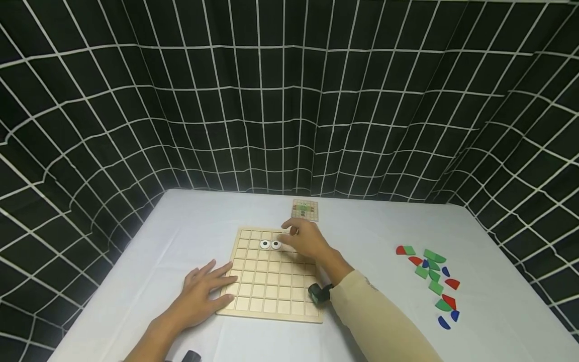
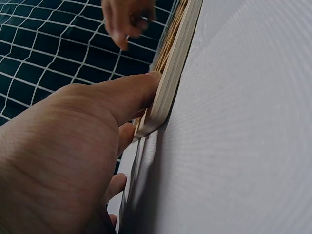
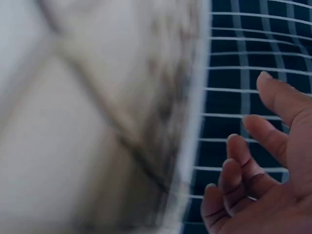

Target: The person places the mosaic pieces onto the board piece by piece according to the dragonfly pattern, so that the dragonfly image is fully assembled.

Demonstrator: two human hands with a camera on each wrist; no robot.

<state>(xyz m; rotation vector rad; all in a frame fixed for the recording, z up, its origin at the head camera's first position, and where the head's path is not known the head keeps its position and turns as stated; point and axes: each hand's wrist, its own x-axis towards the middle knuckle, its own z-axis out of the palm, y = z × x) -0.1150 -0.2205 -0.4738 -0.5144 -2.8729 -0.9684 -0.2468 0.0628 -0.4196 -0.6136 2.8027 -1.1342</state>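
Observation:
A square wooden grid board (image 1: 264, 291) lies on the white table. Two round white pieces with black centres sit side by side in its upper cells, a left eye piece (image 1: 265, 244) and a right eye piece (image 1: 276, 245). My right hand (image 1: 307, 240) is over the board's upper right part, its fingertips close to the right eye piece. Loosely bent fingers (image 3: 239, 151) with nothing between them show in the right wrist view. With fingers spread, my left hand (image 1: 201, 291) rests against the board's left edge; its thumb touches the rim (image 2: 170, 73) in the left wrist view.
Behind the board lies a small pattern card (image 1: 305, 209). Several red, green and blue flat pieces, including a green piece (image 1: 436, 287), are scattered on the table's right side. A black curtain (image 1: 289, 100) with white grid lines surrounds the table (image 1: 371, 322).

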